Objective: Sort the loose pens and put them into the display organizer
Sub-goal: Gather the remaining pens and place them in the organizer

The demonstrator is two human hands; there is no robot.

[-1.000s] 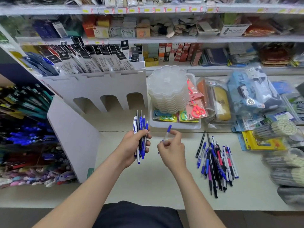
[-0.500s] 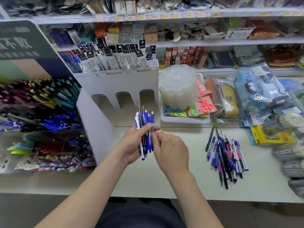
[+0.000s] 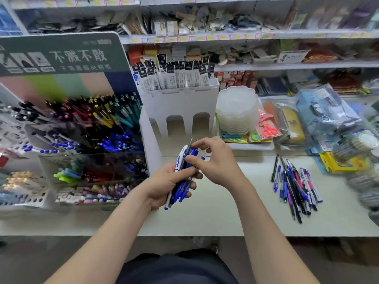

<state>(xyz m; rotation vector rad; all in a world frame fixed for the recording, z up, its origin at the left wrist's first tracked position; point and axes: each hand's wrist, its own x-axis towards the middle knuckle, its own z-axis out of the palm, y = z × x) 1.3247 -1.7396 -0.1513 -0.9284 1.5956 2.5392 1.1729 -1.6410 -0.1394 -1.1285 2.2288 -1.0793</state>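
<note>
Left hand (image 3: 164, 187): clenched round a bundle of pens (image 3: 180, 160), mostly blue with one white-and-blue barrel. The bundle stands tilted and sticks out above and below the fist.

Right hand (image 3: 220, 162): just right of the left hand and touching the bundle. Thumb and curled fingers pinch the bundle's upper part. Cannot tell which single pen, if any, it has hold of.

Both hands are above the counter (image 3: 225, 214).

Loose pens (image 3: 295, 187): a heap lying flat on the counter, well to the right of the right hand. Blue, black, red and purple barrels, roughly parallel.

Display organizer (image 3: 94, 155): left of the left hand, tiered with clear walls; view blurred.
- Top tier: dark, yellow and teal pens (image 3: 106, 113), leaning.
- Next tier down: blue-capped pens (image 3: 119, 142).
- Lower bin: green markers (image 3: 65, 174) beside red and dark pens.
- Bottom row: pale pink and purple pens (image 3: 102, 191).

White card stand (image 3: 180, 105): beyond both hands. Its top slot holds packaged refills (image 3: 174, 78), upright. Three arched openings below; their contents cannot be made out.

White tray (image 3: 252, 146): beyond the right hand and slightly right. It holds a stack of clear scalloped tubs (image 3: 235, 111) and packs of scissors (image 3: 268, 131).
</note>
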